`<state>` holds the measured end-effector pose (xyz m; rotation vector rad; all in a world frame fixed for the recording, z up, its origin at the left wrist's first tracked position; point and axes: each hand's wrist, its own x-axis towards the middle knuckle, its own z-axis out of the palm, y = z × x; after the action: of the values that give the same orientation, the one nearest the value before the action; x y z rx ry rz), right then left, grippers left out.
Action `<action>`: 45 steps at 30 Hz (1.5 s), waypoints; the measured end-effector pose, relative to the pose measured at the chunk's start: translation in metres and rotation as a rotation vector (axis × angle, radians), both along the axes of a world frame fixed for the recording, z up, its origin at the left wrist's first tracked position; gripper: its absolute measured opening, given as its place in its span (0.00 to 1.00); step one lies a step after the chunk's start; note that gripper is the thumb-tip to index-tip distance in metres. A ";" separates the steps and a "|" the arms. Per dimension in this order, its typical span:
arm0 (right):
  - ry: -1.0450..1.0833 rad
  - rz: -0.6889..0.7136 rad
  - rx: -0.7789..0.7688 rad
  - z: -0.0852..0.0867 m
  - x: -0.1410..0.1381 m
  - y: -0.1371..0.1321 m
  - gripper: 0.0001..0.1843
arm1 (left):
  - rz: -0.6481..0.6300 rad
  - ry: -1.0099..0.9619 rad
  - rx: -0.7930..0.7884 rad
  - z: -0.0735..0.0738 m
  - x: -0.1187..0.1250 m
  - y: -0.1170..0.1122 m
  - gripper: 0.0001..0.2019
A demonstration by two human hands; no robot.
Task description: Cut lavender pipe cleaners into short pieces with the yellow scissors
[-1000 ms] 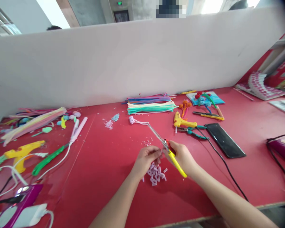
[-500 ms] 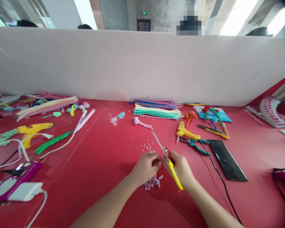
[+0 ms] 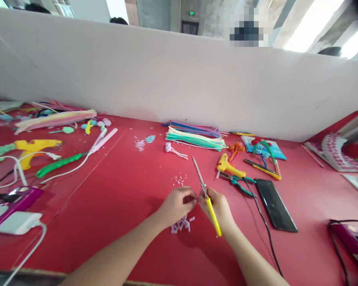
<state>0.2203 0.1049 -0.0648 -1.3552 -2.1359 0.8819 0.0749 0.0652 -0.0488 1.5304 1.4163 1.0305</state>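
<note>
My right hand (image 3: 218,208) is closed round the yellow handles of a pair of scissors (image 3: 205,194), whose blades point up and away across the red table (image 3: 122,190). My left hand (image 3: 178,204) is pinched just left of the scissors' pivot, on something too small to make out. Beneath both hands lies a small heap of short pale lilac cut pieces (image 3: 181,225). A few more scraps (image 3: 178,180) lie just beyond the hands. A lilac pipe-cleaner piece with a curled head (image 3: 173,150) lies farther back.
Bundles of coloured pipe cleaners (image 3: 195,137) lie by the white divider (image 3: 179,75). To the right are a yellow glue gun (image 3: 228,167), teal pliers (image 3: 240,184), a black phone (image 3: 275,204) and a black cable (image 3: 264,226). The left side holds another glue gun (image 3: 32,147), a pink iron (image 3: 103,140) and chargers (image 3: 13,212).
The view has swung slightly left and up. The scissors' blades have come together and turned more upright; both hands stay over the heap of cut pieces.
</note>
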 end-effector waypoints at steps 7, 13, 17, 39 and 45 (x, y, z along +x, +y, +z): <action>-0.216 -0.036 0.116 0.012 0.006 0.003 0.11 | 0.139 -0.514 -0.197 -0.004 -0.010 0.009 0.07; -0.466 -0.045 0.218 0.012 0.006 -0.002 0.21 | 0.363 -0.791 -0.143 -0.005 -0.019 0.013 0.08; -0.573 -0.029 0.213 0.009 0.005 -0.003 0.25 | 0.419 -0.838 -0.081 -0.004 -0.020 0.012 0.07; -0.551 0.040 0.252 -0.003 0.006 -0.006 0.20 | 0.481 -0.782 0.008 -0.004 -0.022 0.011 0.06; -0.562 0.040 0.231 -0.004 0.006 -0.005 0.18 | 0.487 -0.801 -0.011 -0.003 -0.022 0.012 0.07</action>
<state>0.2263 0.0995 -0.0684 -1.5710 -2.5823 0.2604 0.0527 0.0767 -0.0514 0.6069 1.1953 1.6757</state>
